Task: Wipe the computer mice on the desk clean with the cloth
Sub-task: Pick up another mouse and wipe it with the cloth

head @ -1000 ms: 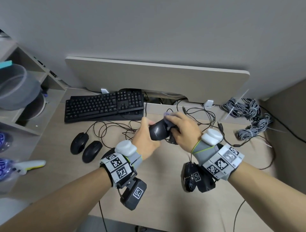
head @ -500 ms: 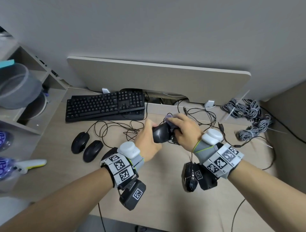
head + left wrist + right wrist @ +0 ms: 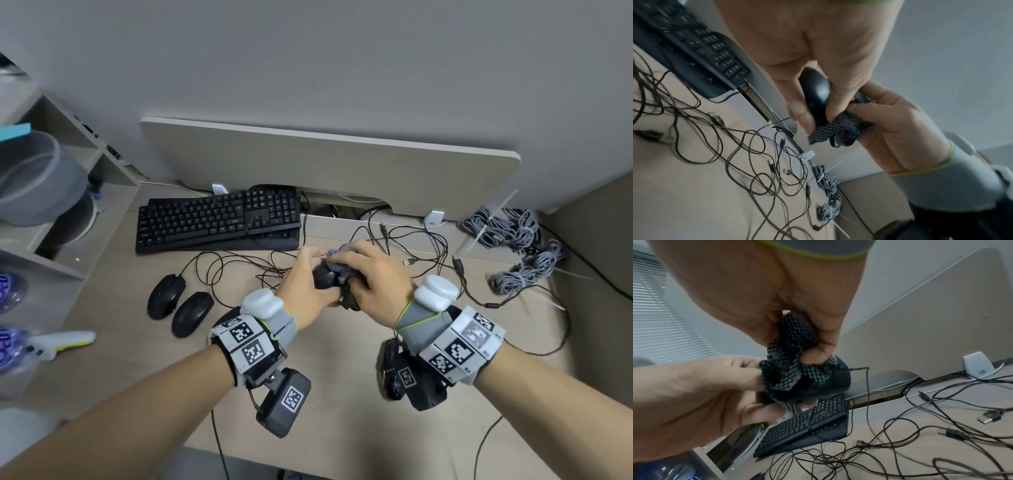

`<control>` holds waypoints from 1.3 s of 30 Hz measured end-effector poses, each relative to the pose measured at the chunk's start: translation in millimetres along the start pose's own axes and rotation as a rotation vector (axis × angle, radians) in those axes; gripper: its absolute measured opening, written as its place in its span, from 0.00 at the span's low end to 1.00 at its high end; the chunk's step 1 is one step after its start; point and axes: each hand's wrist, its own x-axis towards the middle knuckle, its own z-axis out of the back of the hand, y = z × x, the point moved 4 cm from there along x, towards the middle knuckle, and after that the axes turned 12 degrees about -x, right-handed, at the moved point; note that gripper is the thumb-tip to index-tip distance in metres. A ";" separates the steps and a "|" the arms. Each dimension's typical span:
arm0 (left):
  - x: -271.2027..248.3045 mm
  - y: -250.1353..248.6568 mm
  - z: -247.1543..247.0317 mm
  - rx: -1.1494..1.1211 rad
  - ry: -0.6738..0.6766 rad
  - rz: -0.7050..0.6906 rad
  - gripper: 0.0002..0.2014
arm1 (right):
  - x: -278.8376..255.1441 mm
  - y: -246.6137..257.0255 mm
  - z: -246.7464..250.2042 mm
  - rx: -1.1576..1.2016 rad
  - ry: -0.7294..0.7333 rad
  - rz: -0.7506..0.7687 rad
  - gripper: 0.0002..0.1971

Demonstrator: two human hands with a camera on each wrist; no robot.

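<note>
A black wired mouse (image 3: 324,278) (image 3: 816,94) (image 3: 830,382) is held up above the desk (image 3: 329,377), gripped by my left hand (image 3: 306,284) (image 3: 813,68). My right hand (image 3: 371,279) (image 3: 797,316) clutches a bunched black-and-white checked cloth (image 3: 346,274) (image 3: 836,131) (image 3: 791,358) and presses it against the mouse's right side. Two more black mice (image 3: 166,299) (image 3: 192,313) lie side by side on the desk to the left. Another dark mouse (image 3: 390,371) shows partly beneath my right wrist.
A black keyboard (image 3: 219,221) (image 3: 807,425) lies at the back left under a raised shelf board (image 3: 329,171). Tangled black cables (image 3: 411,246) (image 3: 715,146) cover the middle; grey cable bundles (image 3: 513,246) sit at the right. A shelf unit (image 3: 51,205) stands left, a spray bottle (image 3: 41,344) beside it.
Both hands have closed in on the mouse: the cloth hand has slid left over it, so less of the mouse shows. The pair has dropped slightly toward the desk.
</note>
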 end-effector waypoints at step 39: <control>9.6 -30.5 12.4 0.299 -0.082 -0.086 0.29 | 8.9 -24.5 -0.1 -0.117 0.059 -0.069 0.28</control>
